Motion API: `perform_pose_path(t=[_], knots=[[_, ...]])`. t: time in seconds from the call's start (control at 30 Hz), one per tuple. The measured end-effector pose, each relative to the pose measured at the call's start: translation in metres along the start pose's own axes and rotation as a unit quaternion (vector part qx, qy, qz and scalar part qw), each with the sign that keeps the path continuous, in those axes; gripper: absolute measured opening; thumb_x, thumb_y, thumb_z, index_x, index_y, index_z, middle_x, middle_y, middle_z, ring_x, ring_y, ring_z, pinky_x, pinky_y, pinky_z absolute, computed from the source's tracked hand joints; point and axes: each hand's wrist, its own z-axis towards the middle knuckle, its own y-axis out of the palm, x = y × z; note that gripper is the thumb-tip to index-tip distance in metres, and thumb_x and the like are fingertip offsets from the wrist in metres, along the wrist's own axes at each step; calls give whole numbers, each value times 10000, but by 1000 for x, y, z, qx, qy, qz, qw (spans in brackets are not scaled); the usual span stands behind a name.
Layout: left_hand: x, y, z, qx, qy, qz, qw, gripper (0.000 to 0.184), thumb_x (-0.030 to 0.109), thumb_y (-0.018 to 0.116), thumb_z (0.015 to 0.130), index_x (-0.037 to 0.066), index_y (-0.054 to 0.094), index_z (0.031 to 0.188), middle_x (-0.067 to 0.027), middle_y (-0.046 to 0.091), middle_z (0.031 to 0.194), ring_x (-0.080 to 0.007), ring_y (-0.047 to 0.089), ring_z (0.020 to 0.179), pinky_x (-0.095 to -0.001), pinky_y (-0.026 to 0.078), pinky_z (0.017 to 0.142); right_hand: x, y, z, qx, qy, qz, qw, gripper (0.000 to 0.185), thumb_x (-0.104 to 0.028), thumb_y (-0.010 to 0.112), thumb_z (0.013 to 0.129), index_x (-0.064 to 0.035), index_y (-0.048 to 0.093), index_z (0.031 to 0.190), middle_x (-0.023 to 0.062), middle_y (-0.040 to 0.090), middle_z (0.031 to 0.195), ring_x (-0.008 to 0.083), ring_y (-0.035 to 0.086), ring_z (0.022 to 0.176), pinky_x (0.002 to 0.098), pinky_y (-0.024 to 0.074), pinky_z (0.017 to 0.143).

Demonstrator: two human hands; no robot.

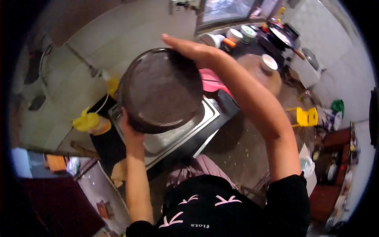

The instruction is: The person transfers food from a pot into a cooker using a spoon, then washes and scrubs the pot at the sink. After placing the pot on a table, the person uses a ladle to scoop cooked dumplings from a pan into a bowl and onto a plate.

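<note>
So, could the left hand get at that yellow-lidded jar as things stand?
Probably not right now: the left hand is busy supporting the dark round pot. If it were free, likely yes, as the jar stands close by, nothing tall between.

At six o'clock, on the black shirt [244, 209], small pale lettering [200, 226] can be made out, apparently "flota". Above and around it, larger pink marks [227, 200] are printed between five and six o'clock; no word can be read in them. At one o'clock, the green-and-white tub's [248, 34] print is too blurred to be read.
</note>
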Motion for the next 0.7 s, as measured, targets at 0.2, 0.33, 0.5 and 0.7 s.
perform_pose_path(t=[0.2,0.33,0.5,0.7], knots=[[22,-70,39,-113,-65,120,984,542,343,444,962,23,421,1398,-120,445,1425,-289,422,1296,-457,322,1103,20,1,11,-58,-50,-16,997,897,-704,236,921,15,316,1451,171,361,1491,303,347,1368,385,220,1142],[44,-89,61,-97,31,225,969,539,379,405,989,20,428,1390,-153,479,1371,-337,491,1214,-445,452,1000,35,-2,-13,4,-57,22,998,860,-690,266,922,-13,338,1449,175,368,1483,316,356,1359,413,256,1118],[50,-1,28,-1,-1,203,979,557,339,457,979,24,380,1431,-154,408,1452,-312,429,1291,-460,346,1089,50,-15,-34,37,-99,52,993,833,-683,348,913,-15,429,1403,178,468,1400,314,448,1278,427,343,1062],[-4,38,3,-293,197,399,846,581,334,525,974,23,366,1438,-90,377,1485,-274,410,1307,-409,322,1108,108,-60,-126,177,-175,70,966,806,-683,411,902,10,551,1288,137,586,1243,238,531,1145,383,365,1034]])
